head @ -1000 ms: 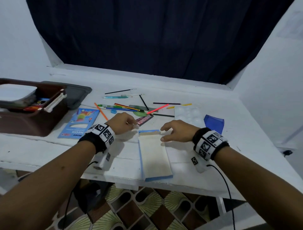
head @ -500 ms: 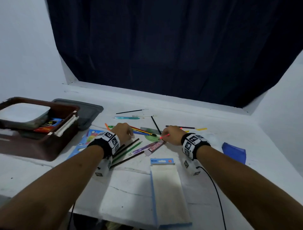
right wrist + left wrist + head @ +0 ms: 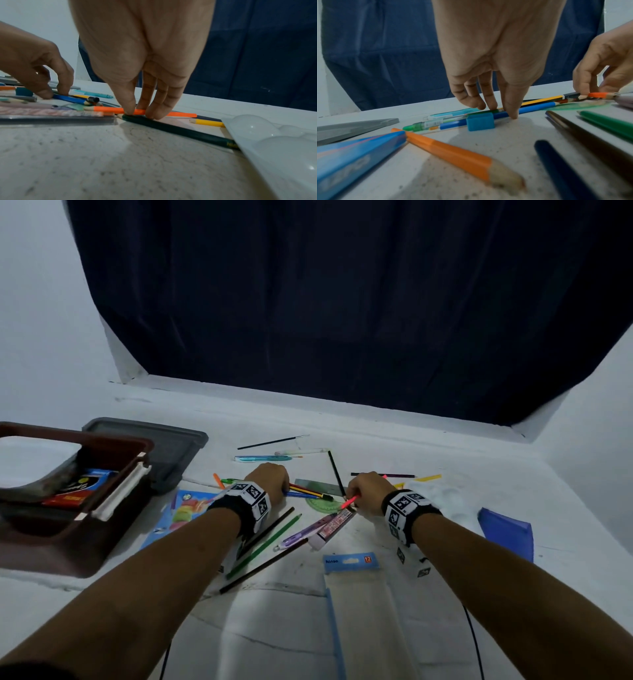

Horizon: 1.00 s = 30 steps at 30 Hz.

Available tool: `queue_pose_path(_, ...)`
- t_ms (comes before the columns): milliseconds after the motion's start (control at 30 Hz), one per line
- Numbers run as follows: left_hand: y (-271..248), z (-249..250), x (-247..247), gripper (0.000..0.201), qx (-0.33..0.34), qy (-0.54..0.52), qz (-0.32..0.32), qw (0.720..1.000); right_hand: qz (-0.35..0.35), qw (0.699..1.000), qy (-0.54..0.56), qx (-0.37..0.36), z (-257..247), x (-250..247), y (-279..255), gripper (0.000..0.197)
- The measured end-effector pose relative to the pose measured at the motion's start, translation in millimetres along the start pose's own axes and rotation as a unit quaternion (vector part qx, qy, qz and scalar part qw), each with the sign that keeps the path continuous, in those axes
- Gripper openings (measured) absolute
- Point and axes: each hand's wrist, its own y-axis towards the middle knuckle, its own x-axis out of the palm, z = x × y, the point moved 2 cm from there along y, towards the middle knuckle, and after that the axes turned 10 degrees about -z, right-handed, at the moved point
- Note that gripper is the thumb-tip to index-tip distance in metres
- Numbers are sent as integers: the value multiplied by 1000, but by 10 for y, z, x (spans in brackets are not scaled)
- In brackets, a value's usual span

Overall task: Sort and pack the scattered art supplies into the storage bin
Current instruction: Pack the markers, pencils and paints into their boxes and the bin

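The brown storage bin [image 3: 68, 546] stands at the left with a few supplies inside. Loose pencils and pens lie in a pile mid-table. My left hand [image 3: 274, 481] [image 3: 500, 111] reaches down on a bunch of pencils, thumb in front of the blue pencil [image 3: 536, 107] [image 3: 301, 494], fingers behind it. A small blue block [image 3: 480, 121] sits against that pencil. My right hand [image 3: 359, 494] [image 3: 140, 111] pinches a neon orange pencil [image 3: 109, 109] [image 3: 350, 502] low over the table, just above a dark green pencil [image 3: 180, 129].
A grey lid [image 3: 164, 446] lies behind the bin. A white paint palette [image 3: 274, 142] sits right of my right hand, a blue box [image 3: 507, 532] further right. A blue-edged packet [image 3: 356, 611] lies near the front edge, a purple pen [image 3: 305, 534] and green protractor [image 3: 322, 503] between my hands.
Both hands left the blue-edged packet and moved back to the pencil pile. The right hand took hold of the orange pencil; the left settled on the blue pencil bunch.
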Motion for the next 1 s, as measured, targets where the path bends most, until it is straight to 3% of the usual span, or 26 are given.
queue_pose_path(300, 22, -5, -9, 16, 11, 32, -12, 999, 10, 1000, 18, -24, 55, 21, -93, 14)
queue_pose_path(400, -72, 9, -112, 13, 31, 6, 2, 1000, 54, 997, 45, -39, -6, -112, -227, 17)
queue_pose_path(500, -221, 6, -264, 14, 46, -93, 49, 993, 135, 983, 107, -57, -86, -301, -441, 16)
queue_pose_path(633, -490, 57, -391, 17, 50, -255, 110, 959, 233, 933, 265, -73, -164, -506, -791, 9)
queue_pose_path(700, -660, 139, -426, 14, 58, -384, 116, 914, 273, 901, 328, -77, -209, -587, -998, 9)
queue_pose_path(767, -846, 238, -440, 11, 58, -510, 117, 850, 297, 866, 393, -81, -254, -613, -1214, 8)
queue_pose_path(833, -1021, 372, -399, 7, 47, -577, 104, 808, 304, 833, 455, -78, -277, -564, -1424, 8)
queue_pose_path(1000, -1352, 852, -28, 8, 23, -617, 14, 786, 301, 740, 601, -39, -218, -169, -1826, 8)
